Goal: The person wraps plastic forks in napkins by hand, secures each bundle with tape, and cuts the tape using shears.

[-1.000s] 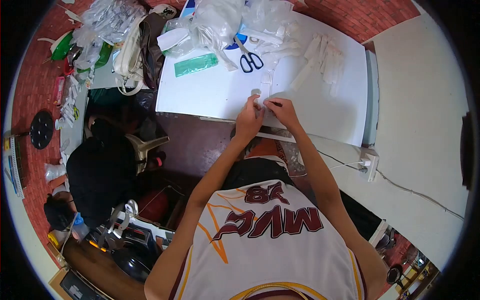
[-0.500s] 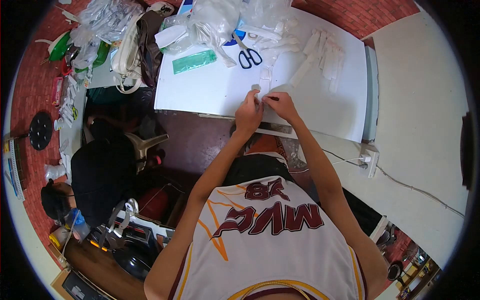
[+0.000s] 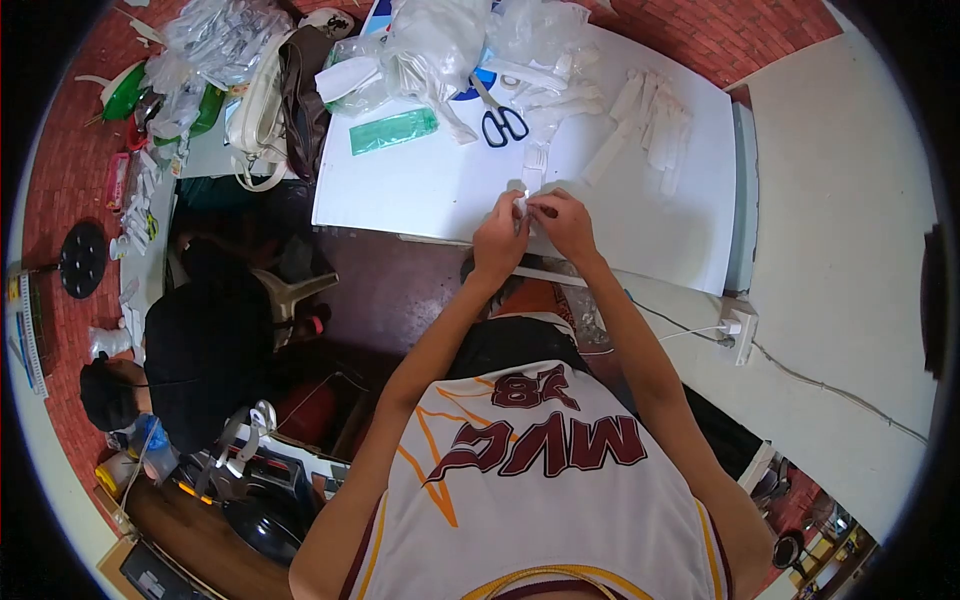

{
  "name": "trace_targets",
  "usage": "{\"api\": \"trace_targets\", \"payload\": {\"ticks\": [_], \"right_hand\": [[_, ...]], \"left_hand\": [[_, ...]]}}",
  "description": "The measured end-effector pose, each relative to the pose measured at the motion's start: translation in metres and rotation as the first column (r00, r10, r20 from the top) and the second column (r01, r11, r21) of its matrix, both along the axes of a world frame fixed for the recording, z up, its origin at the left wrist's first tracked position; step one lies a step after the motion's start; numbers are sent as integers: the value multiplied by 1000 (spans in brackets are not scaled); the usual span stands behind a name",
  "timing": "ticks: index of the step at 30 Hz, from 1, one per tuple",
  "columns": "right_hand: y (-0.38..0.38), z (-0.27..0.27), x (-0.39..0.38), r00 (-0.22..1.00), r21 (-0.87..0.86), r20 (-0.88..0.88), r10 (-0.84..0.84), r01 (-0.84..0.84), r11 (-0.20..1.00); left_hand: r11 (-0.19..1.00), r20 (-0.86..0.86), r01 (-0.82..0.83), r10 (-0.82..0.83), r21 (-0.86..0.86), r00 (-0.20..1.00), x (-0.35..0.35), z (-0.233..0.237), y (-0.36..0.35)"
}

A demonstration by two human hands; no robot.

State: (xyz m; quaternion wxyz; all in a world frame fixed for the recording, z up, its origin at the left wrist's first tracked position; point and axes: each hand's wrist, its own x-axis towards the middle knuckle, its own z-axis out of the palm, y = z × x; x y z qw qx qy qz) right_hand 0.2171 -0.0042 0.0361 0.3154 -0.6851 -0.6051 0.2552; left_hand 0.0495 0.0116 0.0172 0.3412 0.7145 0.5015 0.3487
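At the front edge of the white table (image 3: 420, 190), my left hand (image 3: 502, 232) and my right hand (image 3: 566, 226) are close together. Both have their fingers closed on a small white strip (image 3: 535, 178), which runs up from the fingertips over the tabletop. Scissors with dark handles (image 3: 505, 124) lie beyond my hands. To their left is a green plastic packet (image 3: 394, 131). Several white strips (image 3: 655, 125) are spread at the right of the table.
Clear plastic bags (image 3: 435, 45) are heaped at the table's back. A white bag (image 3: 255, 120) and a dark bag (image 3: 303, 90) lie to the left. Another person in black (image 3: 205, 350) sits at the lower left. A cable (image 3: 820, 375) runs along the right wall.
My fingertips have shifted slightly, and a bit of white now shows between them. The table and its objects sit slightly lower and further right in view.
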Motion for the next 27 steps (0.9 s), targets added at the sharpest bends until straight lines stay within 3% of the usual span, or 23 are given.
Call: {"api": "trace_targets", "payload": {"ticks": [8, 11, 14, 20, 23, 27], "right_hand": [[-3, -13, -4, 994, 192, 102, -43, 23, 981], [-1, 8, -11, 985, 80, -27, -168, 169, 982], [5, -2, 2, 997, 92, 25, -76, 73, 993], [49, -1, 41, 999, -218, 24, 32, -26, 976], [71, -1, 53, 991, -23, 25, -128, 129, 991], [55, 29, 47, 996, -219, 80, 33, -14, 976]], "left_hand": [[996, -26, 26, -28, -81, 999, -2, 2, 3], [1000, -22, 0, 0, -19, 1000, 0, 4, 3], [997, -45, 4, -8, -83, 999, 0, 5, 3], [984, -48, 37, -46, -173, 998, -3, 10, 3], [979, -39, 31, -40, -201, 998, -3, 7, 2], [972, -27, 36, -43, -233, 999, -7, 8, 4]]}}
